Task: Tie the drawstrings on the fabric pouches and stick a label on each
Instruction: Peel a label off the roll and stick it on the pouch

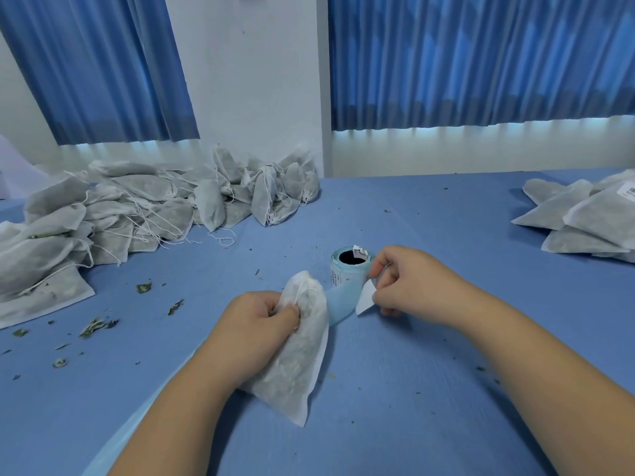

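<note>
A heap of filled pouches [120, 214] is piled at the far left of the blue table [412, 389]. One fabric pouch [302, 359] is gripped near its gathered neck by the curled left hand [254, 324]. Just behind it, the label roll [350, 266] is stood on end. A white label [366, 298] is pinched in the right hand [409, 283].

our white pouch [302, 341] full of dried leaves, neck bunched in our left hand [254, 324], blue label roll [348, 269] upright just behind, white label [365, 300] half peeled in our right hand [409, 280], pouch pile [120, 214] far left, flat stack [584, 214] far right
</note>
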The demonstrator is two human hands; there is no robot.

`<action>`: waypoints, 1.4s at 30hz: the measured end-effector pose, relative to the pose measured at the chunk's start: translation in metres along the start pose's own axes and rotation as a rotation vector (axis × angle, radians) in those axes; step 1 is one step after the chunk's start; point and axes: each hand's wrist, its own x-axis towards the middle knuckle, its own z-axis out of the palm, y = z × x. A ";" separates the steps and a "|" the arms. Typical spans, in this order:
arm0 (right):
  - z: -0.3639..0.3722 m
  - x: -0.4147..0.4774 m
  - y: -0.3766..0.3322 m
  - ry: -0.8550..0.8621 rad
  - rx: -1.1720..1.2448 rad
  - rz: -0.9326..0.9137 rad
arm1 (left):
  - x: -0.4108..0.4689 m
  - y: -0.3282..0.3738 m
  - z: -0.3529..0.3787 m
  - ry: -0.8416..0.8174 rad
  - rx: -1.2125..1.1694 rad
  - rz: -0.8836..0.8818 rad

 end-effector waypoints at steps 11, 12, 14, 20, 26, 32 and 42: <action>-0.030 -0.007 0.005 -0.166 0.162 0.088 | -0.003 0.003 -0.003 0.019 -0.066 0.021; -0.034 -0.009 0.004 -0.192 0.271 0.063 | -0.004 0.005 -0.003 0.022 -0.109 0.028; -0.039 -0.012 -0.001 -0.273 0.530 -0.011 | -0.007 0.012 -0.003 0.034 -0.226 0.033; -0.047 -0.029 -0.023 -0.485 1.072 -0.293 | -0.010 0.039 0.008 0.048 -0.391 0.049; -0.053 -0.037 -0.030 -0.469 1.157 -0.464 | 0.005 0.083 0.035 -0.074 -0.286 0.122; -0.055 -0.020 -0.017 0.040 1.092 -0.272 | 0.035 0.107 0.062 -0.254 -0.315 0.109; -0.050 -0.004 0.006 0.384 0.454 -0.200 | 0.053 0.083 0.080 -0.470 -0.692 -0.057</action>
